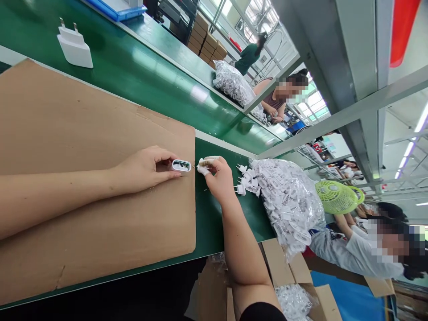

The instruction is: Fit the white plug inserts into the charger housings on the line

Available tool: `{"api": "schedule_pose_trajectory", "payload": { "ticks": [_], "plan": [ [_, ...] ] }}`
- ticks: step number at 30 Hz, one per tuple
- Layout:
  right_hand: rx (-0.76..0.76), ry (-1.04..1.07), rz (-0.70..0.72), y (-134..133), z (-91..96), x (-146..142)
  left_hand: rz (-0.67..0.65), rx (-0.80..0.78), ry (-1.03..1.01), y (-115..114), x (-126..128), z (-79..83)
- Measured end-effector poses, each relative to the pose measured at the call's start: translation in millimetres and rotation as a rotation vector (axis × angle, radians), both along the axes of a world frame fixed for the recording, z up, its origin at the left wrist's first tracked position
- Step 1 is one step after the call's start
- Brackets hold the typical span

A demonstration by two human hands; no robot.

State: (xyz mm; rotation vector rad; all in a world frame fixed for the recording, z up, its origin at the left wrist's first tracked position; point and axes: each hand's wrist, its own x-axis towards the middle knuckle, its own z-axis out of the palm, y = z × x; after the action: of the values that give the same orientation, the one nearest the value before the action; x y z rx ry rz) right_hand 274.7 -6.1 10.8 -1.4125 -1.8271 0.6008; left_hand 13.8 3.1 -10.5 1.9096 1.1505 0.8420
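A white charger housing (181, 166) is pinched between the thumb and fingers of my left hand (147, 167), over the edge of the cardboard sheet. Its open end faces my right hand, and a green circuit board shows inside. My right hand (219, 176) is closed just across a small gap from the housing, above the green table. White coverings wrap its fingertips, and I cannot make out what lies between them. Beside this hand lie several loose white plug heads (247, 180) with metal pins.
Cardboard (100, 214) covers the left of the green table. A white charger (75, 47) lies on the green belt. A bulging clear bag (287, 200) of white parts is on the right, by a yellow-green fan (336, 197). A metal frame (301, 127) slants overhead. Other people sit nearby.
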Motion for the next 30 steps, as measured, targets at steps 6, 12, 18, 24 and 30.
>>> {"api": "schedule_pose_trajectory", "payload": {
  "ticks": [6, 12, 18, 24, 30],
  "plan": [
    [0.285, 0.116, 0.105, -17, 13.5, -28, -0.009, 0.020, -0.013, 0, 1, 1.9],
    [0.361, -0.190, 0.279, -20, 16.6, -41, -0.037, 0.074, -0.013, 3, 1, -3.7],
    [0.316, -0.404, 0.185, -16, 16.1, -47, -0.040, 0.114, 0.010, 5, 1, -7.8],
    [0.277, -0.524, 0.123, -18, 21.5, -54, -0.025, 0.448, 0.132, -4, 1, -12.4],
    [0.248, -0.496, 0.080, -14, 19.6, -54, -0.023, 0.784, 0.537, -13, 8, -8.3]
  ]
}}
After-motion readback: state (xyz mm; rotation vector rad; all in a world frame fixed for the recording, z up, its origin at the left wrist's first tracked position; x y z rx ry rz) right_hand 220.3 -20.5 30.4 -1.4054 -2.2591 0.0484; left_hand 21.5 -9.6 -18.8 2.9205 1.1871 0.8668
